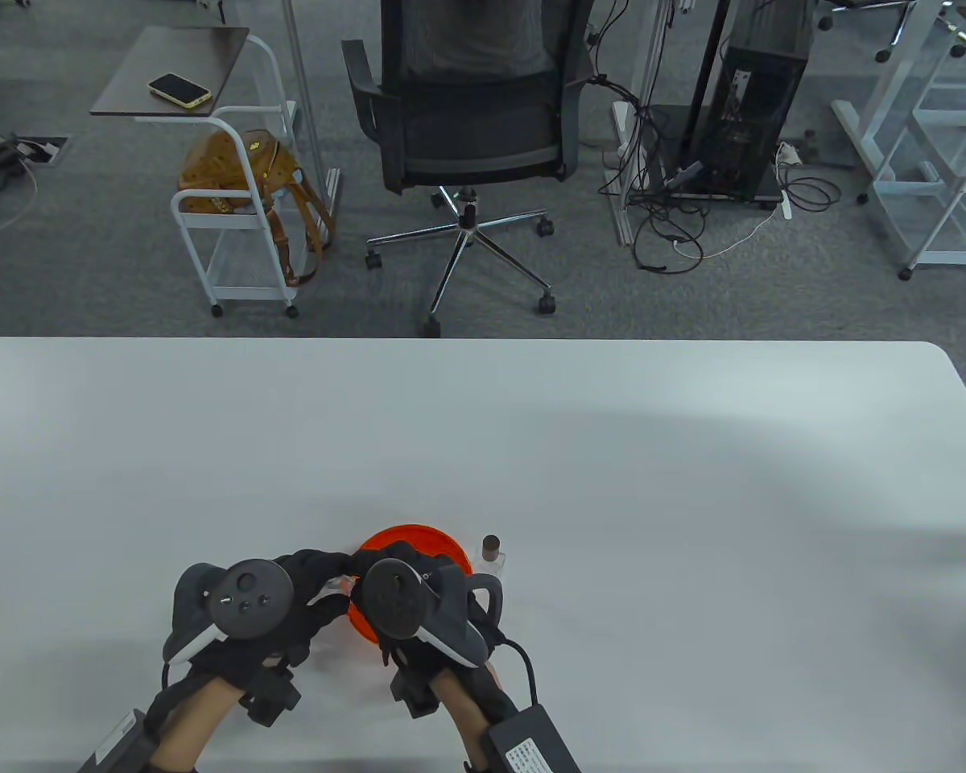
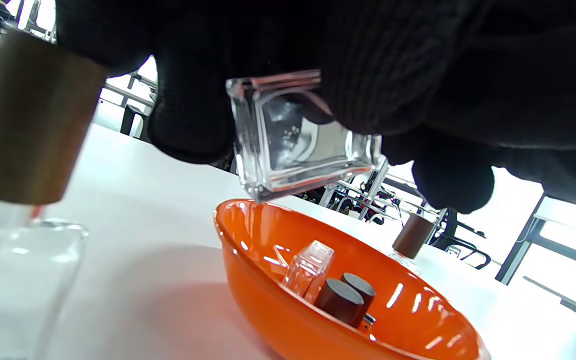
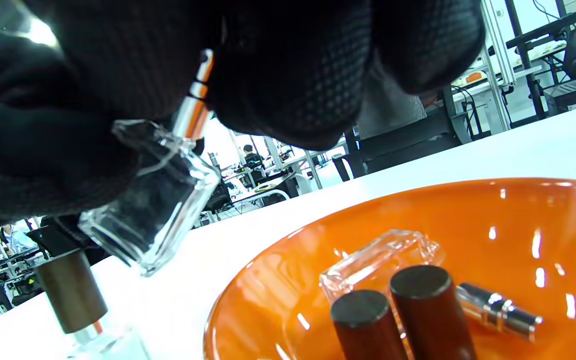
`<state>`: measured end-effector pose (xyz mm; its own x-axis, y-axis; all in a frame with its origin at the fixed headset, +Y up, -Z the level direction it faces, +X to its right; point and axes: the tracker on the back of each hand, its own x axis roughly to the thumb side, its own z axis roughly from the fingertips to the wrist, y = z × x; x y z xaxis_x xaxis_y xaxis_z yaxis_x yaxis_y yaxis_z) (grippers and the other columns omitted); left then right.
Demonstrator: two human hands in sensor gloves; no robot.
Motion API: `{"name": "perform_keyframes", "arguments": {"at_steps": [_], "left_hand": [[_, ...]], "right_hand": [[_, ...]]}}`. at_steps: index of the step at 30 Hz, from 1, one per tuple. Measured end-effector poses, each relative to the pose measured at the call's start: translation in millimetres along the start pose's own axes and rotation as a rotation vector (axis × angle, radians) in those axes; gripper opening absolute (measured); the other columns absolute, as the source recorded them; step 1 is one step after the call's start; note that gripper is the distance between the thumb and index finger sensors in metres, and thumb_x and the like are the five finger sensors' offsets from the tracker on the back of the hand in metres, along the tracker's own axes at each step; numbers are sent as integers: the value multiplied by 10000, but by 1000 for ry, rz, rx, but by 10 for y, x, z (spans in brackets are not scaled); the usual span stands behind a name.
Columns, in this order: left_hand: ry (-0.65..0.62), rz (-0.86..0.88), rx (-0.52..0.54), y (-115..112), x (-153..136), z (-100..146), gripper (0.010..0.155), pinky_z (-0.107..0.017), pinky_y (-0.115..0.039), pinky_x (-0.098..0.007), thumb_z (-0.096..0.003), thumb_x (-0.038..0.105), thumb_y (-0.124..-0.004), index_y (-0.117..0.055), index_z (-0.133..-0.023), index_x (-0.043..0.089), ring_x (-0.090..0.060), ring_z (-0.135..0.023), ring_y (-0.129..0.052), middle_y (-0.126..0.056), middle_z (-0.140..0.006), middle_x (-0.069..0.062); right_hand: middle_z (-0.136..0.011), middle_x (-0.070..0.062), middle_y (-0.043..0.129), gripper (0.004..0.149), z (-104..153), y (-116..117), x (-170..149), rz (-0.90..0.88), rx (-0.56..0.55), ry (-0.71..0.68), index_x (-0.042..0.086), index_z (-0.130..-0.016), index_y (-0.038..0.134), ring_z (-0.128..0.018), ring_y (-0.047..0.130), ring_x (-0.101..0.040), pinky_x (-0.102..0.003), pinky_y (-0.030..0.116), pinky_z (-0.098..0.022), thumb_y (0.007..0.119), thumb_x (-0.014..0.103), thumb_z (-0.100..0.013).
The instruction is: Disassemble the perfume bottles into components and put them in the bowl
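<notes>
Orange bowl (image 3: 468,210): two dark caps (image 3: 368,320), one glass bottle (image 3: 378,257), one sprayer (image 3: 498,307). Both hands' fingers (image 2: 193,120) pinch one held bottle (image 2: 298,145); two capped bottles (image 2: 410,237) on counter (image 1: 692,483)

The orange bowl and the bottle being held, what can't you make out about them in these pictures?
- Table view: the round orange plastic bowl is mostly covered by the right hand and its tracker; its contents are hidden.
- Table view: the clear square glass bottle is hidden between both hands.
- Right wrist view: the silver sprayer neck vanishes under gloved fingers, so its top is unseen.
- Left wrist view: the nearby brown wooden cap is blurred, and its bottle is cut off.
</notes>
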<state>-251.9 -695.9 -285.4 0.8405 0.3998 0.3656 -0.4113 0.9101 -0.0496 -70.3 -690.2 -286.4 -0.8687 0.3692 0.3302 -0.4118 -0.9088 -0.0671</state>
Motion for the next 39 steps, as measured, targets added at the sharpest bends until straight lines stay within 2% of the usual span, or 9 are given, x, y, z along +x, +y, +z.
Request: {"name": "perform_keyframes", "arguments": {"at_steps": [6, 8, 13, 20, 25, 29, 32, 35, 39], "left_hand": [[85, 17, 43, 83, -115, 11, 543, -593, -751, -584, -406, 377, -892, -873, -917, 193, -332, -671, -1063, -993, -875, -122], [99, 15, 54, 103, -139, 15, 544, -594, -750, -584, -406, 375, -892, -871, -918, 193, -334, -673, -1062, -993, -876, -121], [113, -21, 43, 103, -131, -1, 544, -602, -748, -584, -411, 356, -891, -862, -929, 194, -338, -695, -1058, -980, -895, -123], [115, -38, 20, 82, -113, -8, 545, -606, -750, -583, -416, 335, -891, -855, -940, 190, -340, -710, -1058, -976, -905, -124], [120, -62, 9, 73, -86, -14, 544, -608, -747, -585, -418, 325, -893, -850, -943, 191, -346, -719, -1052, -965, -915, -129], [122, -102, -41, 46, 34, -67, 555, -608, -743, -590, -423, 316, -889, -834, -958, 178, -343, -708, -1053, -956, -910, -134], [135, -185, -75, 30, 216, -189, 628, -606, -751, -590, -432, 299, -883, -735, -1041, 257, -341, -692, -1066, -956, -905, -132], [155, -278, -86, -12, 428, -364, 564, -592, -783, -575, -425, 318, -896, -816, -984, 313, -310, -675, -1097, -983, -886, -120], [212, -393, -114, -193, 610, -627, 564, -571, -818, -549, -412, 340, -912, -835, -969, 290, -276, -646, -1130, -1022, -858, -96]], "right_hand": [[-746, 60, 945, 447, -2, -349, -238, -46, -156, 60, 331, -794, 819, -437, 1038, -50, -471, 839, -534, 827, 439, -361], [-755, 47, 941, 449, -2, -384, -308, -9, -198, 106, 319, -797, 819, -432, 1037, -60, -481, 837, -524, 841, 423, -361], [-745, 46, 963, 455, -48, -123, -320, 379, -133, 138, 314, -791, 830, -389, 1048, -54, -477, 858, -489, 865, 425, -350], [-721, 55, 993, 464, -134, 244, -263, 633, 6, 129, 316, -773, 861, -366, 1043, -60, -479, 859, -477, 886, 443, -327], [-748, 47, 992, 496, -139, 277, -292, 599, 70, 133, 314, -798, 860, -407, 1042, -79, -490, 845, -496, 877, 468, -327], [-752, 44, 988, 496, -122, 28, -349, 486, 1, 186, 312, -802, 856, -418, 1046, -84, -494, 840, -503, 832, 490, -339], [-745, 44, 993, 492, -76, -204, -455, 391, -62, 237, 310, -799, 860, -417, 1049, -83, -493, 840, -505, 803, 503, -350], [-741, 43, 995, 493, -59, -370, -581, 303, -106, 283, 306, -797, 865, -416, 1052, -83, -491, 841, -504, 786, 512, -357], [-731, 44, 1002, 489, -46, -433, -683, 254, -106, 303, 306, -789, 873, -413, 1056, -86, -490, 844, -502, 774, 518, -360]]}}
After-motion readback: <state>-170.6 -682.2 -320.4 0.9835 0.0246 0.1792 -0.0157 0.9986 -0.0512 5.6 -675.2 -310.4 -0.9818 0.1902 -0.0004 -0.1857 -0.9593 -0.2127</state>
